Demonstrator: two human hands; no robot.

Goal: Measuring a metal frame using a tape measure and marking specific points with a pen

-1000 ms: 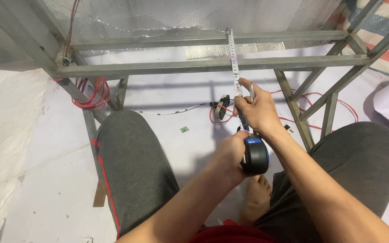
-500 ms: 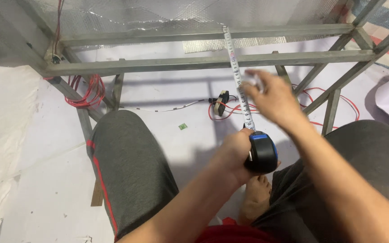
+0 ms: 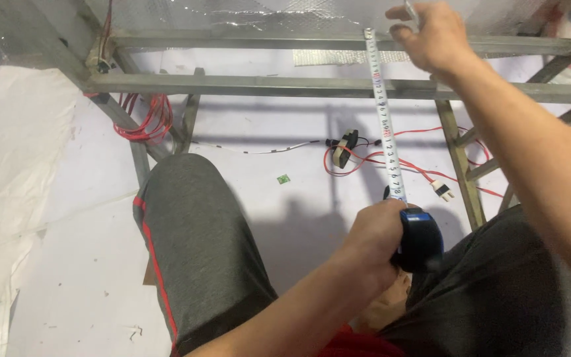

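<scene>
The right hand [image 3: 431, 36] has risen to the frame's top, fingers curled on a small white object, while the left hand [image 3: 375, 241] grips the tape measure [image 3: 421, 239], blade spanning 2 metal rails [image 3: 246, 84].

The person wears dark grey trousers [image 3: 199, 264] made of soft cloth. A thin red stripe [image 3: 156, 264] runs down the side of one leg. A bit of red top [image 3: 351, 344] shows low down near the belly. Both arms are bare, with no sleeves, watch or rings. The left hand [image 3: 375, 241] and right hand [image 3: 434, 36] have no gloves. A bare foot [image 3: 388, 307] peeks out between the legs.
</scene>
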